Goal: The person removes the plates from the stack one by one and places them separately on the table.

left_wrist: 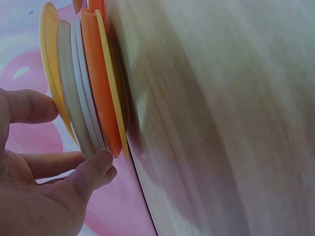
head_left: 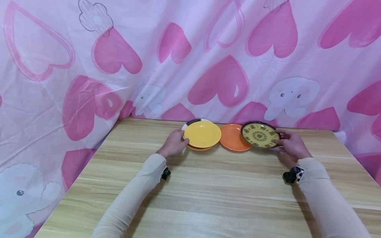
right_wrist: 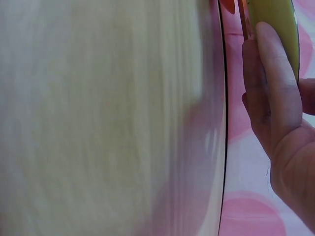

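A stack of several plates stands at the table's back edge, a yellow plate [head_left: 203, 134] on top. My left hand [head_left: 174, 143] holds the stack's left rim; in the left wrist view the fingers and thumb of the hand [left_wrist: 54, 172] lie against the stacked rims, with an orange plate [left_wrist: 98, 73] low in it. My right hand [head_left: 293, 144] grips the right rim of a dark-edged patterned plate [head_left: 259, 135], which overlaps an orange plate [head_left: 233, 137]. In the right wrist view the hand [right_wrist: 280, 98] has its fingers along the patterned plate [right_wrist: 278, 29].
The wooden table [head_left: 208, 191] extends in front of the plates. A pink and white curtain [head_left: 143, 72] with hearts hangs directly behind the table and along its left side.
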`<move>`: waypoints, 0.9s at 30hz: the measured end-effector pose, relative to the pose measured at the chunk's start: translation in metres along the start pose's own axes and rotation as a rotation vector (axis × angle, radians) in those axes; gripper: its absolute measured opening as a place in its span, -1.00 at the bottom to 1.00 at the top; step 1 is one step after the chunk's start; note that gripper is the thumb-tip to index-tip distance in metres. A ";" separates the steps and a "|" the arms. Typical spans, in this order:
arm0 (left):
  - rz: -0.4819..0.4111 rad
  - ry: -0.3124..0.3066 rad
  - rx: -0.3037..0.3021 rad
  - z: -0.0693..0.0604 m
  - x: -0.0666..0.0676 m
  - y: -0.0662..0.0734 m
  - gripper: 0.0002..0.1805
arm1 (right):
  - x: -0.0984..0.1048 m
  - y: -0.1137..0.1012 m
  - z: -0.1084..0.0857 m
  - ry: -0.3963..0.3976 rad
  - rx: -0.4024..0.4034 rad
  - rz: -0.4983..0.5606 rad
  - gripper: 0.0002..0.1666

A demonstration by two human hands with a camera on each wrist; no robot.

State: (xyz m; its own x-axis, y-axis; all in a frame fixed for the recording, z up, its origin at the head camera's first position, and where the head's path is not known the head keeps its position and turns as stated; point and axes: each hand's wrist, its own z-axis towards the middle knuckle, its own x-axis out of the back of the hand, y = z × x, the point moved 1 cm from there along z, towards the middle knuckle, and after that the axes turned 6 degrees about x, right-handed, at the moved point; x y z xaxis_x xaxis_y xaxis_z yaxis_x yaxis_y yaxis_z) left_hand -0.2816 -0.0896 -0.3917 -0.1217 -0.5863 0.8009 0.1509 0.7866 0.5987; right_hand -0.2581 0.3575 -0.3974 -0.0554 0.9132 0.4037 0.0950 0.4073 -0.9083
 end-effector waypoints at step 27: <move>-0.010 -0.007 0.023 -0.002 -0.001 0.000 -0.82 | 0.031 0.012 -0.004 0.057 -0.026 -0.113 -0.21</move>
State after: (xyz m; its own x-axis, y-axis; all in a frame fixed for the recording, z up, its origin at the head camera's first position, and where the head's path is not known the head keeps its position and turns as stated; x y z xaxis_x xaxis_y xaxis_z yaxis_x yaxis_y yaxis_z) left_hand -0.2794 -0.0892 -0.3920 -0.1304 -0.5923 0.7951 0.1270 0.7853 0.6059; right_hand -0.2546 0.3905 -0.3955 -0.0111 0.8602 0.5098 0.1172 0.5074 -0.8537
